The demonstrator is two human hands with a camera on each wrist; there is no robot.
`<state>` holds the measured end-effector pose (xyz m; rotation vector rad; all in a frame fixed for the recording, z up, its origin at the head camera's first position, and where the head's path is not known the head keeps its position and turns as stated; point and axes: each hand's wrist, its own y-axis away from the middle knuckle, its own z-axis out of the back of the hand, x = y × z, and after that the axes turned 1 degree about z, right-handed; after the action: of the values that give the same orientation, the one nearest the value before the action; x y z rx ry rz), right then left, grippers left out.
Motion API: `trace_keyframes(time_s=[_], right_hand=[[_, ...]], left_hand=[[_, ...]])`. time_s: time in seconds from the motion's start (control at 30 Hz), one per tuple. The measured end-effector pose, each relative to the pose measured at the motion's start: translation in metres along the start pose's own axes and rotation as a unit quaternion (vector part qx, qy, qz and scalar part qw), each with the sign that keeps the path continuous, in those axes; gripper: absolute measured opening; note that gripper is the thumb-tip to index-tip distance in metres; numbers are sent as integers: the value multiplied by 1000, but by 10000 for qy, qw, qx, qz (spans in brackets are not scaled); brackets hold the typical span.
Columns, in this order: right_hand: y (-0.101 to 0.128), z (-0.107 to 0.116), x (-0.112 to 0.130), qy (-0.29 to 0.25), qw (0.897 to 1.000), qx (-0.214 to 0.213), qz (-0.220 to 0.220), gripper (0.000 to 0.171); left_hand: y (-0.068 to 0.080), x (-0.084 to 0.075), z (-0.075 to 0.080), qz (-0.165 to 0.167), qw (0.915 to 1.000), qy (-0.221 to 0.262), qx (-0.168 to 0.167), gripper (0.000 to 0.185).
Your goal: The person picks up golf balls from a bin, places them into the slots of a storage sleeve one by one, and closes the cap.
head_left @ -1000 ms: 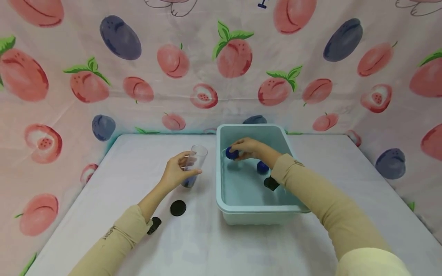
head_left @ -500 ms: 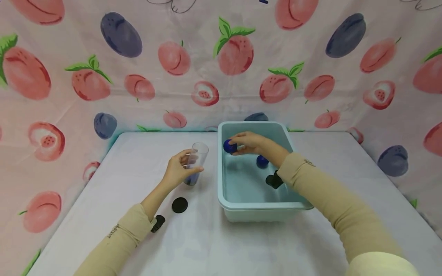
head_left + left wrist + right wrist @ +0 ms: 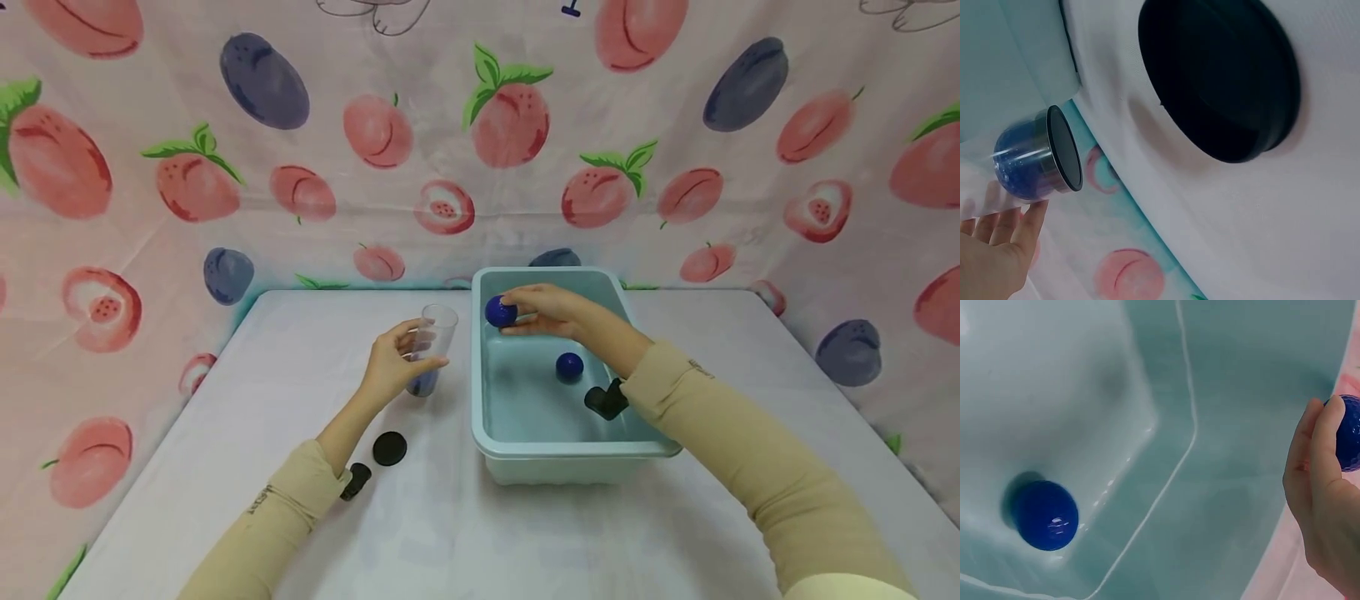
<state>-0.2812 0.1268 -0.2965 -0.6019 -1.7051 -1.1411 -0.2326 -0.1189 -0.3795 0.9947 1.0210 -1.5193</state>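
Note:
My right hand (image 3: 542,310) pinches a dark blue ball (image 3: 500,312) above the left wall of the pale blue tub (image 3: 555,454); the ball's edge shows beside my fingers (image 3: 1319,453) in the right wrist view (image 3: 1350,434). A second blue ball (image 3: 569,367) (image 3: 1045,514) lies in the water on the tub floor. My left hand (image 3: 396,362) grips a clear plastic cup (image 3: 428,350) standing on the table left of the tub, with something blue in its bottom (image 3: 1022,164).
A black round lid (image 3: 389,448) (image 3: 1222,78) lies on the white table (image 3: 225,467) in front of the cup. Fruit-printed cloth (image 3: 480,142) walls the table on three sides. Black wrist cameras (image 3: 606,401) hang under both sleeves.
My right hand has lifted the blue ball out of the water and up toward the tub's left rim. The left hand and cup have barely shifted.

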Motion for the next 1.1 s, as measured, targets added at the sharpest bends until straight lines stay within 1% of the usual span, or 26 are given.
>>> trace_keyframes(time_s=[0.13, 0.33, 0.53, 0.67, 0.83, 0.9, 1.0, 1.1], right_hand=[[7, -5, 2, -94, 9999, 91, 81, 51], [9, -18, 6, -2, 9999, 78, 78, 51], [6, -31, 11, 77, 9999, -27, 130, 48], [6, -37, 13, 22, 9998, -54, 198, 46], [6, -39, 14, 5, 9995, -30, 317, 44], [7, -38, 15, 44, 9993, -26, 371, 43], [9, -36, 16, 123, 9990, -57, 420, 43], [11, -32, 16, 258, 9988, -110, 401, 44]], left_hand=[[0, 0, -3, -22, 10000, -47, -78, 58], [0, 1, -6, 8, 9996, -248, -110, 58], [0, 0, -7, -166, 9992, -339, -96, 59], [-1, -2, -7, -234, 9988, -422, -79, 60], [-2, -5, -7, -220, 9984, -509, -124, 62], [-3, -5, -6, -274, 9982, -525, -127, 62], [-4, -3, -7, -318, 9979, -549, -114, 61], [-3, 1, -7, -237, 9984, -504, -32, 59]])
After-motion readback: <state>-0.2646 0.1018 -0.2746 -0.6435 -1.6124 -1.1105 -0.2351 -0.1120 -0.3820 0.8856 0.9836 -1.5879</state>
